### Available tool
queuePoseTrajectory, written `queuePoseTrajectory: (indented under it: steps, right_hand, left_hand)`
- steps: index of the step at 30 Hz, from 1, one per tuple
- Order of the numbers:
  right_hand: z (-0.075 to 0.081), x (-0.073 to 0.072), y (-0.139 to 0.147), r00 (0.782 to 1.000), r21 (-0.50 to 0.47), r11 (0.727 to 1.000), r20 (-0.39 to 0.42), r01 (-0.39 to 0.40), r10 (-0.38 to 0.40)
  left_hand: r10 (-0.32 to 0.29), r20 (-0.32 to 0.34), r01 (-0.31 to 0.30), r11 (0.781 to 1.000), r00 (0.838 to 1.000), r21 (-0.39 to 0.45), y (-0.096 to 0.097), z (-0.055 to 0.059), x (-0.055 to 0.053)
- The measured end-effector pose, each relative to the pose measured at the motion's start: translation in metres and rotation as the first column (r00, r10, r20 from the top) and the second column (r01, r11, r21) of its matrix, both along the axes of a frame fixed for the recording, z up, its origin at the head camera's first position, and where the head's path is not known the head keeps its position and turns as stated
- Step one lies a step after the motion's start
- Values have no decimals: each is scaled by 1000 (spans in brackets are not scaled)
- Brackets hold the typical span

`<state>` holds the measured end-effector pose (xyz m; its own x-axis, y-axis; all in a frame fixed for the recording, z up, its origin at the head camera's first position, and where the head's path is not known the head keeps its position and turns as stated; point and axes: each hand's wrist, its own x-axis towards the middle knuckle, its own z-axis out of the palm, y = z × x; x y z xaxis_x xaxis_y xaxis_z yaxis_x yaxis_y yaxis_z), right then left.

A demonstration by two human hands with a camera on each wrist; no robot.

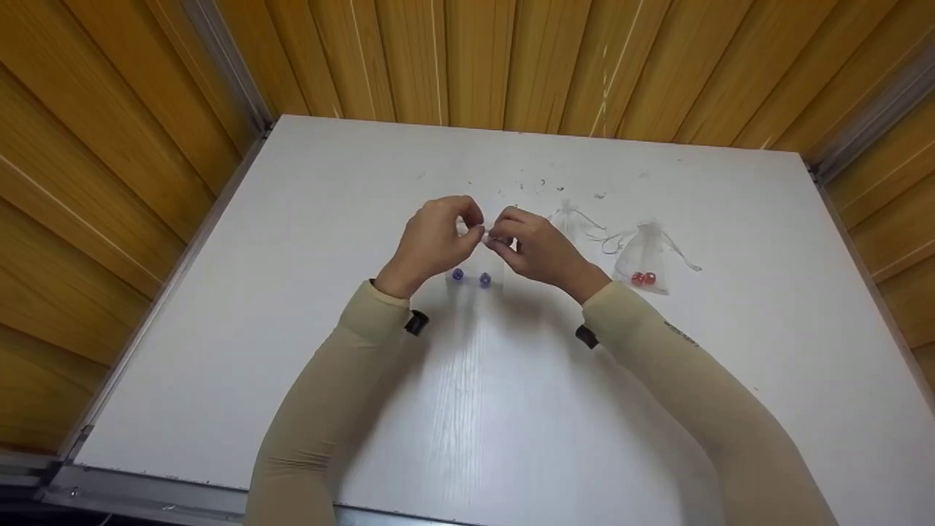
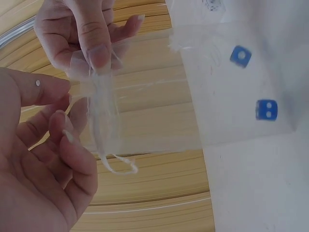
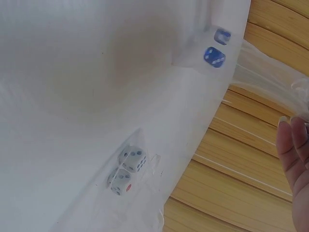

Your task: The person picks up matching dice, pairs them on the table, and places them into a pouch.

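A sheer white drawstring pouch with two blue dice in its bottom hangs between my hands. My right hand pinches its gathered mouth, the thumb lying over the fabric in the left wrist view. At the other side of the mouth, my left hand has its thumb and fingertips drawn together on the pouch's edge near the cord. A loop of white cord dangles below. In the right wrist view, only a few fingers of the right hand show at the edge.
Right of the hands lies a sheer pouch with two red dice. Another pouch, partly behind the right hand, holds white dice. Small scraps are scattered on the white table; wooden walls stand around it.
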<state>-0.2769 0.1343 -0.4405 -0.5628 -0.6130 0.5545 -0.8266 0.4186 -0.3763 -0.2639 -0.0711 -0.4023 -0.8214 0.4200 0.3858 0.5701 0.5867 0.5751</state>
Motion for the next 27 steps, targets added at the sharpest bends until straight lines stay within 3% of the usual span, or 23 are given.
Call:
queuePoseTrajectory:
  steps: [8,12,14,18,21,27]
  right_hand:
    - [0,0,0,1000,11,1000,10,-1,1]
    - [0,1,0,1000,14,1000,21,3,-4]
    - [-1,1,1,1000,18,1000,27,6,-6]
    - [-1,2,0,999,24,1000,32,10,-11]
    - [-1,2,0,1000,21,1000,23,11,-11]
    - [1,0,1,1000,4,1000,2,3,-3]
  left_hand:
    - [26,12,-28,987,1000,155,-10,-3,-7]
    - [24,127,-49,978,992,201,-20,-7,-13]
    - [7,218,-54,977,976,207,-26,-10,-16]
    - [-26,375,-54,978,927,201,-35,-16,-22]
    - [-36,426,-41,985,904,168,-40,-17,-26]
    - [-51,469,-17,990,882,140,-46,-19,-29]
